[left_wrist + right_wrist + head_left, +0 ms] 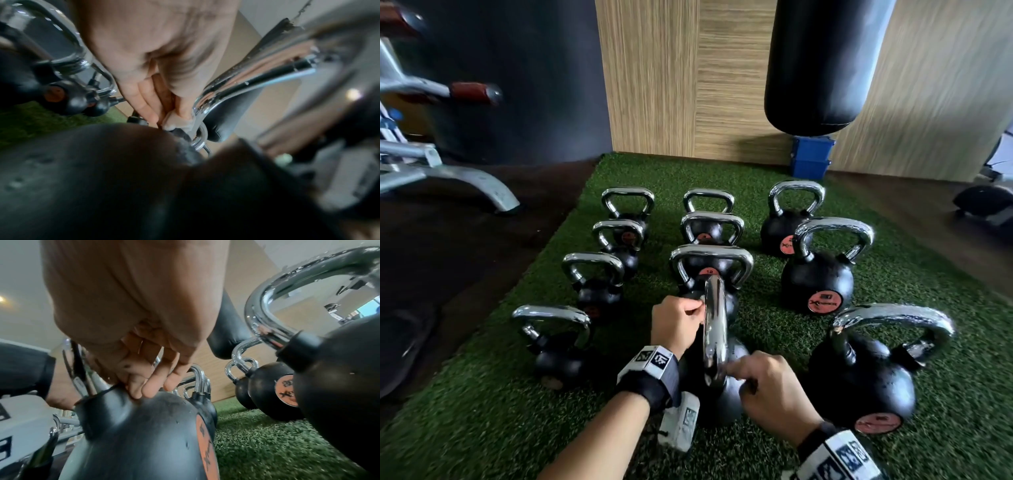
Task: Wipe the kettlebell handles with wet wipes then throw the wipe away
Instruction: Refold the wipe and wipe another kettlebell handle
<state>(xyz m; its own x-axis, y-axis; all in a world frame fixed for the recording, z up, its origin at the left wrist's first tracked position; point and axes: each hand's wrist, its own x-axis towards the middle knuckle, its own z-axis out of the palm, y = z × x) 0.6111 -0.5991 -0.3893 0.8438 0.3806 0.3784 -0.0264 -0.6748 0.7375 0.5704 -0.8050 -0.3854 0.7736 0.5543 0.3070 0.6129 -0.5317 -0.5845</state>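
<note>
On the green turf [774, 346], the nearest middle kettlebell [722, 404] has its chrome handle [714, 335] turned edge-on to me. My left hand [697, 306] is at the far end of that handle. In the left wrist view its fingers [150, 112] pinch a small white wet wipe [174, 123] against the chrome handle [246, 81]. My right hand [736, 375] has curled fingers at the near base of the handle. In the right wrist view its fingertips [141, 389] press on the black ball [144, 426] beside the handle stub.
Several other black kettlebells with chrome handles stand in rows around it, a large one [866, 377] close on the right and a small one [554, 346] on the left. A black punch bag [822, 61] hangs behind, over a blue box [812, 157]. A grey machine frame [448, 178] is at left.
</note>
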